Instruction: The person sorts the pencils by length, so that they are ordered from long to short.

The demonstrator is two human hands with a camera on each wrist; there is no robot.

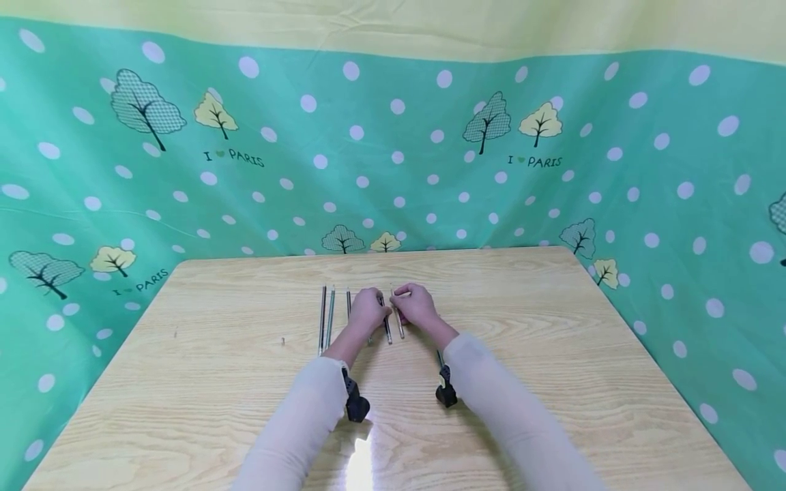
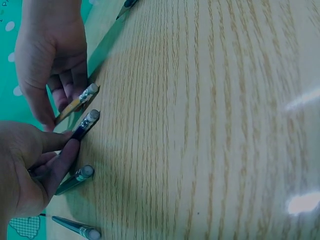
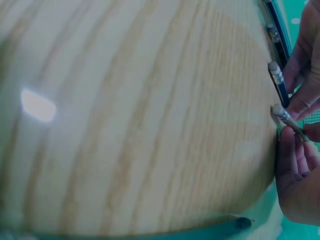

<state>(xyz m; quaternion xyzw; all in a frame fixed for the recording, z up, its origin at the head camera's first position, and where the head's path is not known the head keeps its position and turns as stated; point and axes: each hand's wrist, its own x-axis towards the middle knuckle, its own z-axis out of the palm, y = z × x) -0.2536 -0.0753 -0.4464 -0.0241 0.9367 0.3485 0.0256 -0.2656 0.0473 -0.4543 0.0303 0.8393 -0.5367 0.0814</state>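
Observation:
Near the middle of the table, my left hand pinches a dark blue pencil between thumb and fingers, its eraser end toward me. Just to the right, my right hand holds a yellowish pencil the same way, eraser also nearest me. The two pencils lie side by side with a narrow gap between them, their far ends partly covered by the fingers. A green pencil lies beside my left hand, mostly hidden behind it in the head view.
Left of the hands, a dark pencil and a teal pencil lie roughly parallel. Another green pencil shows beside my right wrist. A tiny scrap sits on the wooden table. A polka-dot curtain hangs behind.

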